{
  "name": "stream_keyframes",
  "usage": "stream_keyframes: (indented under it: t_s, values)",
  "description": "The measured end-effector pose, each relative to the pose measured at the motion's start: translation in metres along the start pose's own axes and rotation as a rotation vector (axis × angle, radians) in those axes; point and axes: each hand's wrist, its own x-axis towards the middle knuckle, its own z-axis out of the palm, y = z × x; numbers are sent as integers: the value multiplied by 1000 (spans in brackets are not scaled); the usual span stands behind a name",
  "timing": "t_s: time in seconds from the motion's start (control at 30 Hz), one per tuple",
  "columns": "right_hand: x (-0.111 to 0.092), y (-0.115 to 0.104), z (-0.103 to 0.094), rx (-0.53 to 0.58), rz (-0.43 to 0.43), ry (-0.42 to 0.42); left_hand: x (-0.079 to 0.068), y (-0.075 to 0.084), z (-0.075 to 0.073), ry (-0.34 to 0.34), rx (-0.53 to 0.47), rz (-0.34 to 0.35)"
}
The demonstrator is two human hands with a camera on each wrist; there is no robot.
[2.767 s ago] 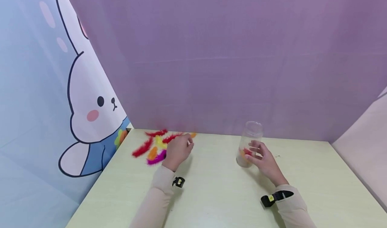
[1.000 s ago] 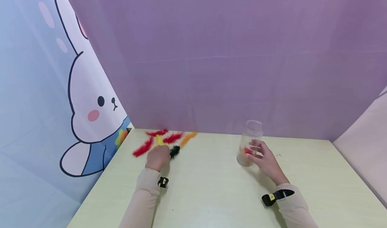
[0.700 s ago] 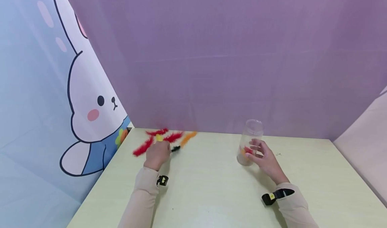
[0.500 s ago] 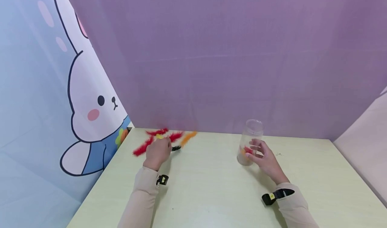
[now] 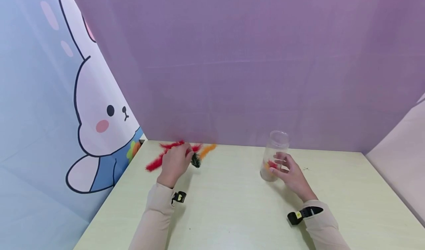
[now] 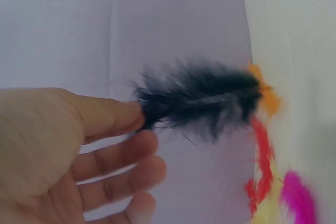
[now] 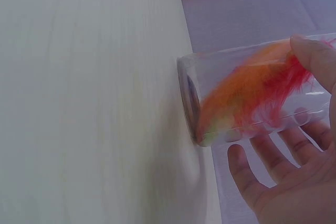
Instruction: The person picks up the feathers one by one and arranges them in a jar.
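Head view: the left hand is above the cluster of loose feathers, pinching a fluffy, blackish-green feather between thumb and forefinger. The left wrist view shows those two fingers together at one end of it, the other fingers loosely bent and clear of it. The right hand has its fingers curled round a tall, clear, cylindrical jar standing on the pale wooden bench, well apart from the cluster. Inside lie an orange feather and a red feather (a yellowish-green patch shows near the base, too indistinct to name).

The step in hand looks like picking out one more feather while the jar is steadied. Near the left hand lie a long, bright red feather, a slim orange feather and a magenta feather. The next move, I judge, calls for raising the dark feather clear of its neighbours, carrying it across with a light pinch and guiding it narrow end first through the jar's mouth, the right hand holding firm.
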Motion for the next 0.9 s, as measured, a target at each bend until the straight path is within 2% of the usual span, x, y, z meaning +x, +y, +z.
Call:
stream_keyframes:
  t_s: [0.37, 0.6, 0.9]
  values:
    - [0, 1, 1, 18, -7, 1, 5, 4, 13, 102, -262, 14]
    - [0, 1, 0, 5, 3, -1, 5, 12, 19, 65, -506, -42]
    - [0, 2, 0, 8, -4, 1, 5, 23, 28, 32, -699, -23]
